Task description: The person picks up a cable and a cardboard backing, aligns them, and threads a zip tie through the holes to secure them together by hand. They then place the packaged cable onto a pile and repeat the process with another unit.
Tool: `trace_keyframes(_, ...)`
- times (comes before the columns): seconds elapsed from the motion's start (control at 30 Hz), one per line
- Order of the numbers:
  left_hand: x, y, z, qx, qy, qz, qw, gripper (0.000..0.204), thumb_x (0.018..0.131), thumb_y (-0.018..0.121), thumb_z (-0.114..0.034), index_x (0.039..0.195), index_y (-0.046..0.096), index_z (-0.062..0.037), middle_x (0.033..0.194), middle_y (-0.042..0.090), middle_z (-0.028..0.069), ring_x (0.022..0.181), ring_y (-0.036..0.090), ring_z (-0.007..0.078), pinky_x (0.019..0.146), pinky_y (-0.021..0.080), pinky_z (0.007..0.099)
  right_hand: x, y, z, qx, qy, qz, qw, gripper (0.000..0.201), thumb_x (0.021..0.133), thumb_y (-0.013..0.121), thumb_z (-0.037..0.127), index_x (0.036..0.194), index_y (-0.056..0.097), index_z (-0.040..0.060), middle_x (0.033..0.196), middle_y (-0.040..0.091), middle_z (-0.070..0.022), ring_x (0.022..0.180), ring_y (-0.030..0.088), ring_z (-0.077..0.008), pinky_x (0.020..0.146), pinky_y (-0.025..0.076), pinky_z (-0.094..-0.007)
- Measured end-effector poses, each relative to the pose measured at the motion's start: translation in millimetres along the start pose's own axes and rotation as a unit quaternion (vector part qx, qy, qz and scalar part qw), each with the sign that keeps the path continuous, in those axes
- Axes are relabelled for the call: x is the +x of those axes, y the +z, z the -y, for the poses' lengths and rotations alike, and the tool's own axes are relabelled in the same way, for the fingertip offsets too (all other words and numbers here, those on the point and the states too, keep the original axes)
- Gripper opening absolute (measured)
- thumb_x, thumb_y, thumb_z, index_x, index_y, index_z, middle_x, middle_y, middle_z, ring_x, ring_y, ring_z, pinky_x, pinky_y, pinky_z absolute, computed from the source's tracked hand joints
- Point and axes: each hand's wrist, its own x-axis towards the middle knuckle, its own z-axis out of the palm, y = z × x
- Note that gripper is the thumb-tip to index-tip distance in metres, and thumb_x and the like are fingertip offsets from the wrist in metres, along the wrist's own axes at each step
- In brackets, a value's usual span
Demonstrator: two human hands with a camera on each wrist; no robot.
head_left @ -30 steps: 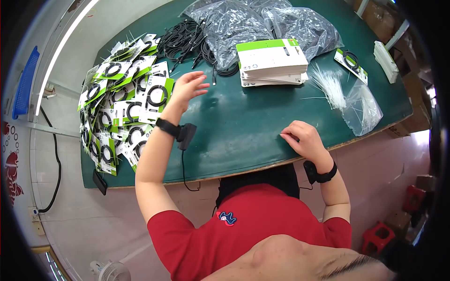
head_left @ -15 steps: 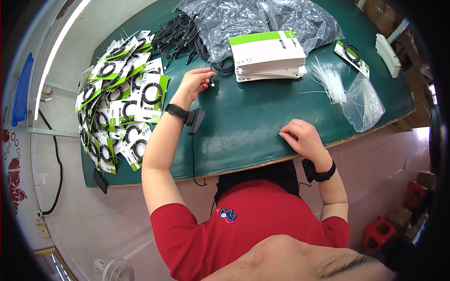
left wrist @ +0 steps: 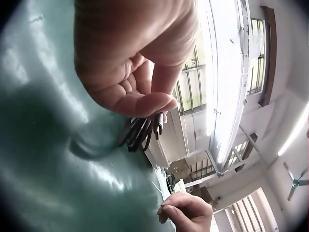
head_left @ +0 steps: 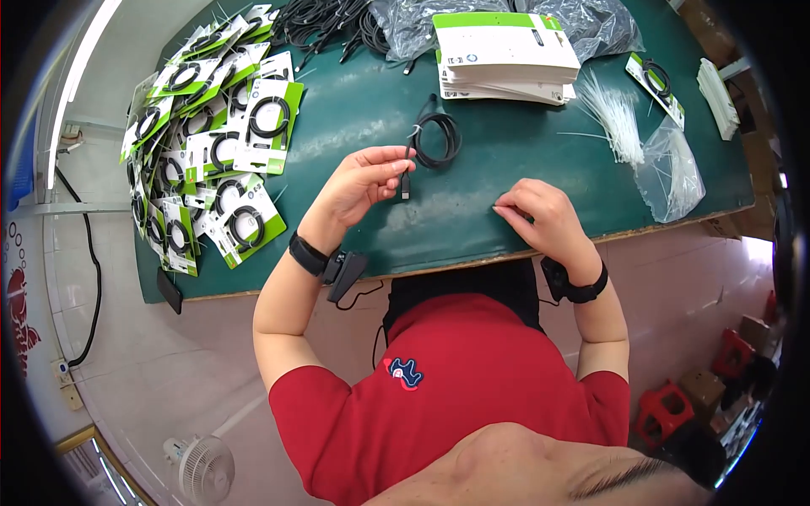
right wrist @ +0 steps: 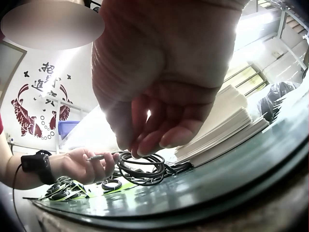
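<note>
A coiled black cable (head_left: pixel 456 139), tied with a pale tie, hangs from my left hand (head_left: pixel 364 184) over the near middle of the table. The thumb and fingers pinch it close to its USB plug (head_left: pixel 405 189), which points toward me. In the left wrist view, the cable's strands (left wrist: pixel 137 134) show just below the fingertips. My right hand (head_left: pixel 544 215) is by the table's front edge to the right of the coil, its fingers loosely curled with nothing in them. The right wrist view shows the coil (right wrist: pixel 140 181) beyond those fingers.
Packaged cables on green-and-white cards (head_left: pixel 246 160) are heaped at the left. Behind lie loose black cables (head_left: pixel 325 24) and plastic bags (head_left: pixel 603 29). A stack of cards (head_left: pixel 506 51) stands mid-table, with white zip ties (head_left: pixel 614 122) and a clear bag (head_left: pixel 672 181) to its right.
My left hand, with nothing in it at first, has reached to the loose cables, pinched one coil and brought it nearer to me and rightward. The right hand has stayed at the front edge.
</note>
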Motion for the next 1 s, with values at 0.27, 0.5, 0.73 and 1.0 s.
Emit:
trace_keyframes(0.27,-24.4,15.0,4.2,0.021,-0.044,0.066,0.997,0.029,0.095,0.068,-0.004,0.123,0.068,0.003,0.099,0.073,0.005,0.066,0.058,0.0043,0.059,0.048,0.0189,29.2,-2.0,29.4,-0.013,-0.05,-0.077,0.996,0.023,0.08,0.077,0.001,0.102,0.07,0.0048,0.091,0.067,-0.0088,0.075,0.063,-0.0286,0.067,0.053,-0.0363)
trace_keyframes(0.5,-24.7,34.7,4.3,0.062,-0.068,0.139,0.986,0.027,0.095,0.07,-0.006,0.121,0.07,0.0017,0.095,0.074,0.006,0.067,0.059,0.0049,0.058,0.047,0.0202,43.8,9.8,34.2,-0.114,-0.141,-0.029,0.983,0.028,0.082,0.077,0.003,0.109,0.068,0.0053,0.095,0.067,-0.0076,0.072,0.063,-0.0228,0.064,0.053,-0.0323)
trace_keyframes(0.73,-35.6,72.4,14.9,0.026,0.227,-0.118,0.967,0.025,0.102,0.062,-0.013,0.12,0.069,0.0024,0.092,0.073,0.0089,0.062,0.057,0.0093,0.057,0.047,0.0236,29.0,-2.0,27.4,0.118,0.131,-0.055,0.983,0.018,0.089,0.075,0.008,0.104,0.065,0.0029,0.093,0.069,-0.0085,0.061,0.06,-0.0118,0.054,0.047,-0.0262)
trace_keyframes(1.0,-43.3,86.1,54.7,0.081,0.032,0.065,0.994,0.031,0.103,0.061,-0.02,0.126,0.059,0.0008,0.111,0.07,0.014,0.09,0.067,0.0182,0.079,0.056,0.031,17.3,13.8,21.8,0.53,0.28,-0.12,0.791,0.015,0.098,0.07,0.016,0.102,0.06,0.005,0.09,0.069,-0.0076,0.058,0.058,-0.0072,0.051,0.045,-0.0221)
